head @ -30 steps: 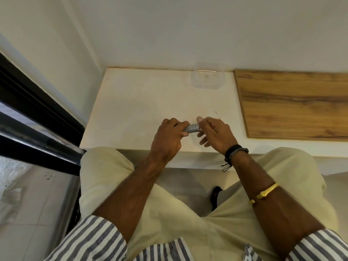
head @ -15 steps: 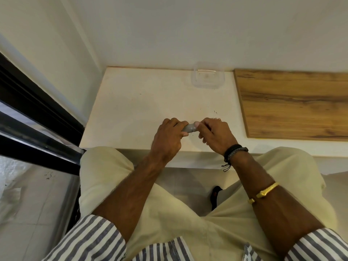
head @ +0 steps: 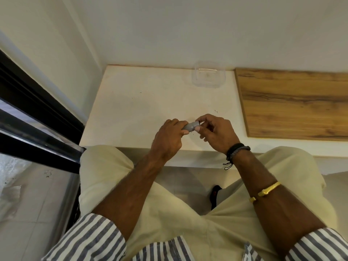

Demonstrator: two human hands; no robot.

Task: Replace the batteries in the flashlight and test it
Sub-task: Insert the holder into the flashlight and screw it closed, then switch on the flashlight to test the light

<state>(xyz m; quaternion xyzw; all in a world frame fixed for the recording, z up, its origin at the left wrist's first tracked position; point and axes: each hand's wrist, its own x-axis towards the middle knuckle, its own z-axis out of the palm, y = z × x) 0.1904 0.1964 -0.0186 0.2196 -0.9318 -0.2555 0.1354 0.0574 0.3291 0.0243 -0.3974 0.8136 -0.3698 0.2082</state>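
A small grey flashlight (head: 190,126) is held just above the white table (head: 135,110), near its front edge. My left hand (head: 167,138) grips its left end with curled fingers, hiding most of the body. My right hand (head: 216,131) pinches the right end between thumb and forefinger. Something small and dark shows inside my right palm, too hidden to identify. No batteries are visible.
A clear plastic container (head: 208,75) sits at the table's back edge by the wall. A wooden board (head: 293,104) covers the table's right part. A dark window frame (head: 37,117) runs along the left. My legs are under the table's front edge.
Both hands stayed in place near the front edge. My right fingers shifted on the flashlight's right end, from a covering grip to a thumb and forefinger pinch.
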